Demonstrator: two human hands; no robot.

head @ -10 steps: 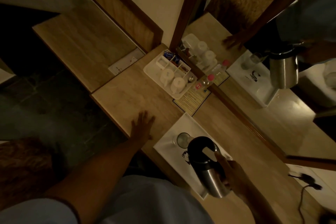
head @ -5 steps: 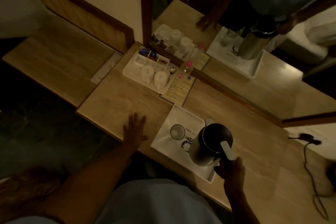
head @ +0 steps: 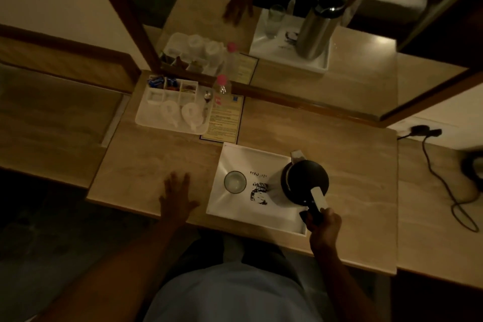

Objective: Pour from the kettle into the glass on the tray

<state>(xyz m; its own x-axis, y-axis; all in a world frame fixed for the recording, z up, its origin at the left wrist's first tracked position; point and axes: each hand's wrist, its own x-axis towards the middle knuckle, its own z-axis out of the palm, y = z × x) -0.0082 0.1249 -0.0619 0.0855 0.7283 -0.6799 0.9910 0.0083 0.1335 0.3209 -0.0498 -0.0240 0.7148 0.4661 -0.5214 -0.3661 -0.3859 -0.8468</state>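
1. Risk: the kettle (head: 304, 181), upright on the white tray (head: 236, 155) with its spout facing away from the glass (head: 235, 182), could be spilling onto the tray if tipped unturned.
2. Right hand (head: 324, 225) is gripping the kettle handle, closed.
3. Left hand (head: 177, 197) is resting flat, fingers spread, empty, on the wooden counter (head: 156, 154).

Right hand (head: 323, 225) gripping kettle (head: 304, 181) handle, glass (head: 235, 182) beside on tray (head: 235, 213)

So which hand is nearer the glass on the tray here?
Left. The left hand lies flat on the desk beside the tray, just left of the glass. The right hand grips the kettle handle, farther off to its right.
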